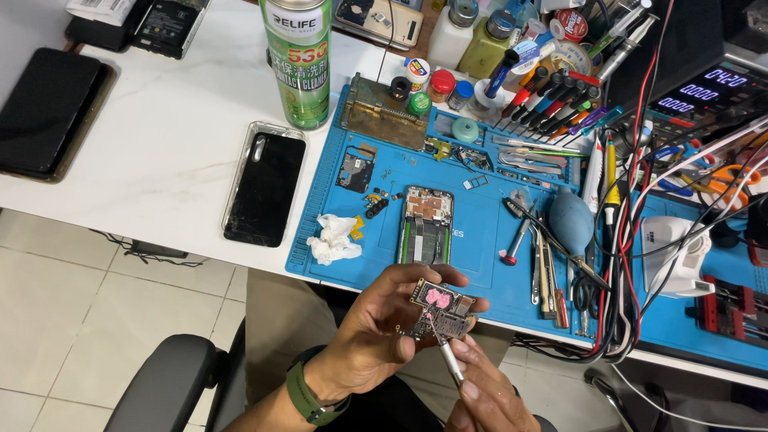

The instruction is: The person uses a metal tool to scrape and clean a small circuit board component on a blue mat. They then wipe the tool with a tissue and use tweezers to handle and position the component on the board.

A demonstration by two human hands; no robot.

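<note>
The left hand [376, 332] has its grip clamped on a small circuit board [442, 310], thumb over the near edge and fingers curled beneath it, holding it above the lap just off the front edge of the counter [160, 152]. The board carries a pink patch [438, 297] on its upper half. A green watch band [307, 394] wraps the wrist of that hand.

The right hand [484, 392] has its grip closed around a thin metal tool [448, 358], pinched between thumb and fingers; the tool's tip touches the board just below the pink patch.

Just beyond the left grip, on a blue work mat [480, 240], lies an opened phone frame [426, 224] with its insides showing. Left of that frame sits a crumpled white tissue [334, 238]. Farther left, off the mat, a black phone in a clear case [265, 184] lies face down on the white counter, and behind it stands a tall green spray can [298, 60]. To the right of the grips, on the mat, lie a blue air blower [570, 222], loose screwdrivers and tweezers [538, 256], and a tangle of red and black cables [624, 240]. A rack of screwdrivers [548, 100] stands well beyond them.
</note>
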